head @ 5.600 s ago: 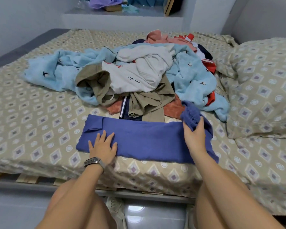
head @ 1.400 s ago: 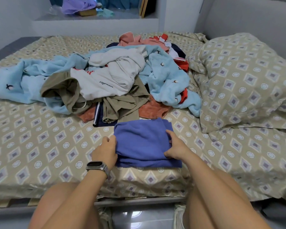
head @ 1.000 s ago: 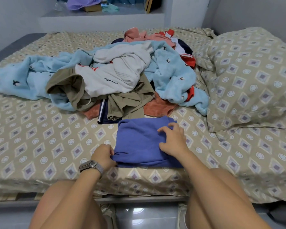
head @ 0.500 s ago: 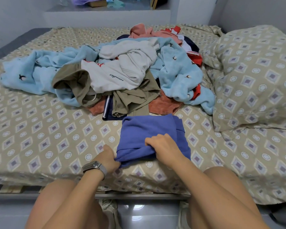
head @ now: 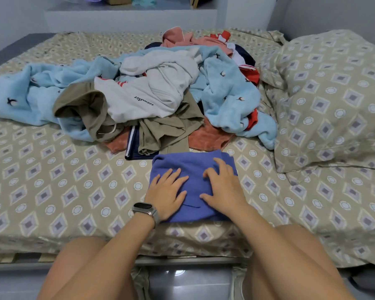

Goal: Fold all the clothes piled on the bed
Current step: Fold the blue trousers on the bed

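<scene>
A folded blue garment lies at the near edge of the bed, around the middle of that edge. The left hand and the right hand both press flat on it, fingers spread and straight. Just behind it, toward the bed's middle, sits the pile of unfolded clothes, with a light blue blanket tangled through it. A pillow fills the right edge. A watch is on the left wrist.
</scene>
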The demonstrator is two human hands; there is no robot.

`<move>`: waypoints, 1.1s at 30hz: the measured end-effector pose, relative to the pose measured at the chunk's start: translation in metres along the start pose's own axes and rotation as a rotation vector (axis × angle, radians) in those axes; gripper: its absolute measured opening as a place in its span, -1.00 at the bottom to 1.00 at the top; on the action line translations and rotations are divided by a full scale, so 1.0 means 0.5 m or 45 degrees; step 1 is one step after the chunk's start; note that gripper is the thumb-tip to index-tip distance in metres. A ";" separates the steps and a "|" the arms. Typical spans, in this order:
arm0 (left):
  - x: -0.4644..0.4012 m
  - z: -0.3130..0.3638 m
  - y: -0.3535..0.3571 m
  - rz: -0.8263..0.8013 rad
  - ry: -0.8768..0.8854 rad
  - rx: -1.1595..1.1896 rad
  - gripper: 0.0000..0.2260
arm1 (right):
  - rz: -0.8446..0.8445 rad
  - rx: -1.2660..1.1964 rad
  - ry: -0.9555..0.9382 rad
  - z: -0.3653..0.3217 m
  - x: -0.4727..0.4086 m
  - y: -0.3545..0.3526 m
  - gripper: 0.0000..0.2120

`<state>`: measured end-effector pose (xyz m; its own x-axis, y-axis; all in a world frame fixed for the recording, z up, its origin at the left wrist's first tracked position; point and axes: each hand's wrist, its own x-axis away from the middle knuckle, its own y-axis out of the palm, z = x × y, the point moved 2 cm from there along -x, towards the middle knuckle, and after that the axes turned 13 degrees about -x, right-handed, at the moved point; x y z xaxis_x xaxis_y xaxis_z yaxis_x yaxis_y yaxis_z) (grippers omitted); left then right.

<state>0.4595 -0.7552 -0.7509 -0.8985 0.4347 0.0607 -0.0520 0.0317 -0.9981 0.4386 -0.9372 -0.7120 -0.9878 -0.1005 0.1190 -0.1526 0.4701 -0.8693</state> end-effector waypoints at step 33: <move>-0.156 -0.223 -0.004 0.090 -0.501 0.759 -0.79 | -0.395 -0.482 -0.495 -0.115 -0.016 0.136 -0.70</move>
<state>0.5782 -0.6888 -0.7528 -0.9932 0.0570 0.1013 -0.1161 -0.5301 -0.8399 0.4345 -0.8539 -0.7443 -0.8228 -0.5606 0.0936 -0.5015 0.6387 -0.5836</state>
